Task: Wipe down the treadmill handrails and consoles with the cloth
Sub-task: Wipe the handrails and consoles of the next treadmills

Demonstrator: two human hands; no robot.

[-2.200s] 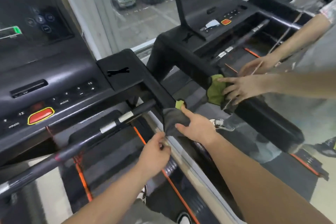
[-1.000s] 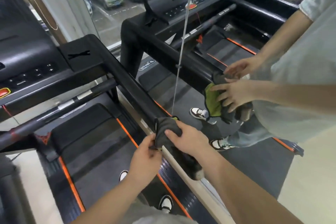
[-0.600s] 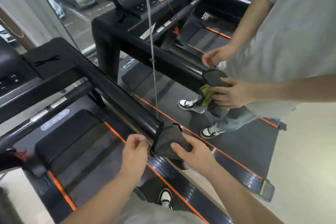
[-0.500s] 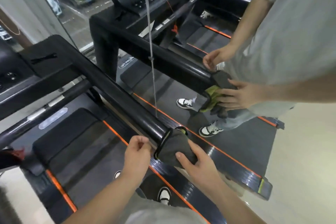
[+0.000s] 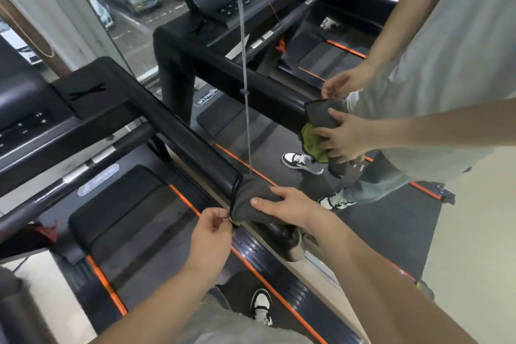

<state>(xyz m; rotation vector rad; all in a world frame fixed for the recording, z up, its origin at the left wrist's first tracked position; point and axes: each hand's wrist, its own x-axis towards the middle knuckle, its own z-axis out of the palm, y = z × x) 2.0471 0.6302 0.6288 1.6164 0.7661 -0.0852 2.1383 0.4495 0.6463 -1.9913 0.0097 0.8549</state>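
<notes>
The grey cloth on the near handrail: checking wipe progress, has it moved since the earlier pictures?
Yes. The grey cloth has slid along the near handrail, away from the console to the rail's free end.

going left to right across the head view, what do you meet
near treadmill console, left hand, grey cloth, right hand, other person's lower hand

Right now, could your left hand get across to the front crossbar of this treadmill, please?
Probably yes: the left hand pinches the cloth at the handrail end, and only open space above the belt lies between it and the crossbar.
</notes>
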